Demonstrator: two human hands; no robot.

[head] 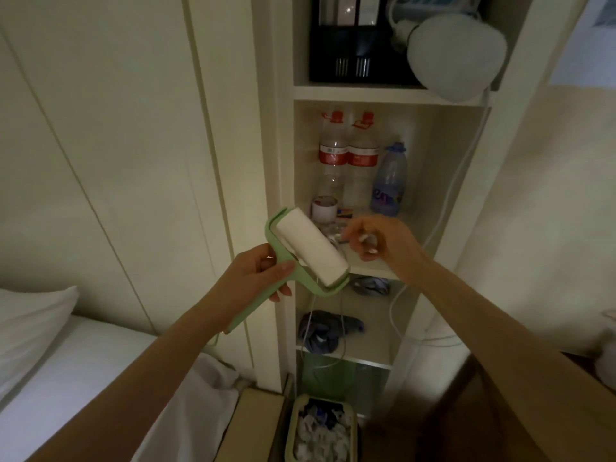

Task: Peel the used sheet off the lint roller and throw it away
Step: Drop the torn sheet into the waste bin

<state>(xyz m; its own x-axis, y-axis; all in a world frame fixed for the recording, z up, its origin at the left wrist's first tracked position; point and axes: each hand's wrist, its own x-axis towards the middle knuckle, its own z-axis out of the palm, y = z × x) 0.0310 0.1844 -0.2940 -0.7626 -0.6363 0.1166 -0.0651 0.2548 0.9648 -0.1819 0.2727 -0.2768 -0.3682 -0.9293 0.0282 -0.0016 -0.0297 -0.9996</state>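
Left hand [256, 278] clasps the green handle of the lint roller [310, 250]. Right hand [383, 241], fingers loosely curled and empty, sits just beside the roll's far end. Bin [321, 431] stands below.

The left hand [263, 271] covers the middle of the lint roller [310, 250] handle, and the right hand [380, 241] is motion-blurred, so whether its fingers pinch anything cannot be told. The small clutter on the shelf [376, 266] behind the roller is hidden or too dim to identify. The bin [321, 428] below is cut by the bottom edge, the black file boxes [346, 38] by the top edge, and the pillow [30, 325] by the left edge.
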